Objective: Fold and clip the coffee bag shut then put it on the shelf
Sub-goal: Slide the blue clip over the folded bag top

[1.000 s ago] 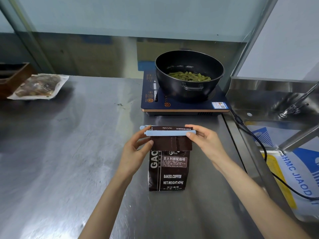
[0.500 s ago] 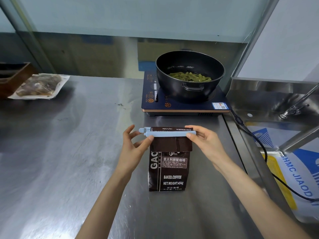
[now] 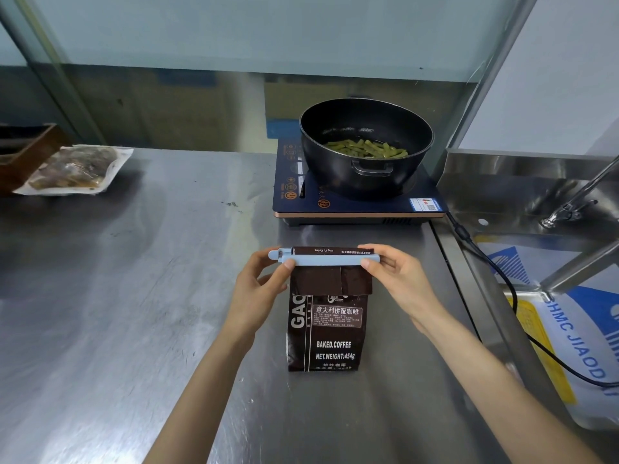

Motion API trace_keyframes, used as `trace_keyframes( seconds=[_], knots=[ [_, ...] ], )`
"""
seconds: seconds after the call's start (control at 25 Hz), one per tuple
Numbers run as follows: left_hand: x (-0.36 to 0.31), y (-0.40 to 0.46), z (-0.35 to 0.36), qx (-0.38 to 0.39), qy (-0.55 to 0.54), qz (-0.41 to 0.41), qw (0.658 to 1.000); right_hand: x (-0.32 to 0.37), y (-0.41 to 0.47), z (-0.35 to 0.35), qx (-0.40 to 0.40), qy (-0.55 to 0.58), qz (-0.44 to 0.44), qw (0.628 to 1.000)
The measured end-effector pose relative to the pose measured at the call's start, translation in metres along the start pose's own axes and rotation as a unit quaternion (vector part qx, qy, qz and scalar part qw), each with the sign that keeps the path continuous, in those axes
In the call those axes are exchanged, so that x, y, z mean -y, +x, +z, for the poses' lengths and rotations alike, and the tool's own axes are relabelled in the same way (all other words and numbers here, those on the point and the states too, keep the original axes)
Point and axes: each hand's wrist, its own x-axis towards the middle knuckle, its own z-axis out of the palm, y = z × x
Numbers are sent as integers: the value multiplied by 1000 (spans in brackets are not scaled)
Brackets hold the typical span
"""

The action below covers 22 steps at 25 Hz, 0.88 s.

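Observation:
A dark brown coffee bag stands upright on the steel counter, its top folded down toward me. A long light-blue clip lies across the fold, spanning the bag's width. My left hand pinches the clip's left hinged end with thumb and fingers. My right hand grips the clip's right end, thumb on its front. No shelf is in view.
Behind the bag, a black pot of green beans sits on a dark blue induction cooker. A sealed food packet and a wooden box are far left. A steel sink with faucet and a power cord lie right.
Almost nothing has moved. My left fingers have shifted slightly on the clip's left end; the bag and my right hand stay put.

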Motion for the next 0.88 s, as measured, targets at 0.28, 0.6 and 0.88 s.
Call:
trace_keyframes(
  seconds=[0.28, 0.6, 0.88],
  knots=[
    [4, 2, -4, -4, -15, 23, 1000, 6, -1, -1, 14, -40, -16, 999],
    [5, 4, -6, -8, -20, 25, 999, 45, 14, 13, 82, -334, -150, 927],
    [1, 2, -7, 3, -33, 29, 999, 56, 21, 41, 169, -402, -109, 893]
  ],
)
